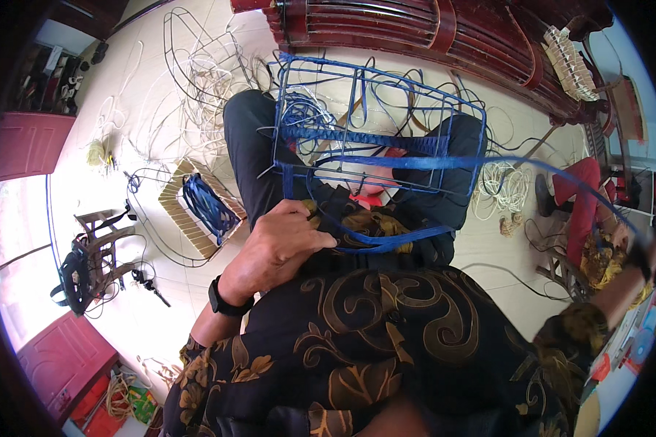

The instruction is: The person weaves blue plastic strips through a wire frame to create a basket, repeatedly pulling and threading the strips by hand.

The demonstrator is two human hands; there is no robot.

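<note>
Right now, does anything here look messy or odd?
Yes: pale cords lie tangled across the floor, left of the blue frame. They look odd because they sprawl in loose loops instead of sitting bundled. Nothing looks clearly broken.

We see deep blue on the wire frame (366,137) and on the strap (510,159). Our shirt (430,313) is black, patterned with golden-brown scrolls and leaves; our trousers (246,142) are plain dark. We find tan stripes on the basket (173,195), cream on the floor tiles (178,297), and dark red on the bench (375,30).
</note>
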